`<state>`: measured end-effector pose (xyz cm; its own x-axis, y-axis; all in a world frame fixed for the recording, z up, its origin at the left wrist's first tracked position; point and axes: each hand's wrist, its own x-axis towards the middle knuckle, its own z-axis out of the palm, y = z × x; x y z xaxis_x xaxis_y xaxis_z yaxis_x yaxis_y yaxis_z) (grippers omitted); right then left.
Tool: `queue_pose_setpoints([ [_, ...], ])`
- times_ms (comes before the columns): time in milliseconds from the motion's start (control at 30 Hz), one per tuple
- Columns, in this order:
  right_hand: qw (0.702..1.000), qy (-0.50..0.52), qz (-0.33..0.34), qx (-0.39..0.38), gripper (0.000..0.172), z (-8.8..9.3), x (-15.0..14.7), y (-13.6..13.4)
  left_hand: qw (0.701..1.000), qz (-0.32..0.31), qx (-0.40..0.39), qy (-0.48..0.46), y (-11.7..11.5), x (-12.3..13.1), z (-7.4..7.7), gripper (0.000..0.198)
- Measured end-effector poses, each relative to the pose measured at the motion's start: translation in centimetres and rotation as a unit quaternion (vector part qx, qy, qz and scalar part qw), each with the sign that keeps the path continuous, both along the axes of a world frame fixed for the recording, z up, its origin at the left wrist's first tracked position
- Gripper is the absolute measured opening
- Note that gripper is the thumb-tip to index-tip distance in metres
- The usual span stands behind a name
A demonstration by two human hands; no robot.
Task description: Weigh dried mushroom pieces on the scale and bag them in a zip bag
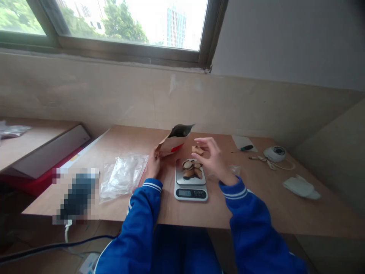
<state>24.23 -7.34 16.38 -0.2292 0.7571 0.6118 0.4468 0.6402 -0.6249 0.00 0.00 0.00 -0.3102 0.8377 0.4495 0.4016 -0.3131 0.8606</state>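
Observation:
My left hand (154,163) is closed on the side of a brown paper pouch (172,143), which is tilted with its dark mouth open up and to the right. A red patch shows on the pouch. My right hand (212,154) pinches a small brown dried piece (197,150) between thumb and fingers, just above a small digital kitchen scale (190,193). Several similar brown dried pieces (192,170), some with pale round faces, lie heaped on the scale's metal plate. The display is lit, but its digits are too small to read. What is inside the pouch is hidden.
Left of the pouch lies a clear plastic bag (124,177); a blurred-out dark device (76,194) is near the front left edge. On the right are a screwdriver (246,148), a white dome camera (274,153) with its cable and a white crumpled bag (301,186). A wall stands behind.

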Motion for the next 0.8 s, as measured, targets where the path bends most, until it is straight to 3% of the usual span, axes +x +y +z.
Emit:
queue_pose_setpoints([
  [167,0.990,-0.006,0.010,-0.141,0.028,-6.5,1.9,-2.4,0.999,0.037,-0.019,-0.025,0.5,-0.3,-0.7,0.033],
  [300,0.985,-0.062,-0.038,-0.155,0.025,-10.1,2.2,-3.5,0.999,0.031,-0.012,-0.025,0.7,-0.3,-1.1,0.032],
  [400,0.987,-0.103,-0.046,-0.112,0.019,-10.8,2.0,-3.7,0.999,0.032,-0.015,-0.025,0.8,-0.3,-1.3,0.033],
  [567,0.986,-0.142,-0.058,-0.060,0.013,-10.5,1.9,-3.7,0.999,0.026,-0.009,-0.034,0.8,-0.3,-1.2,0.033],
  [800,0.987,-0.065,-0.133,-0.055,0.015,-11.1,3.8,-6.7,0.999,0.025,-0.012,-0.027,0.7,-0.3,-1.0,0.034],
])
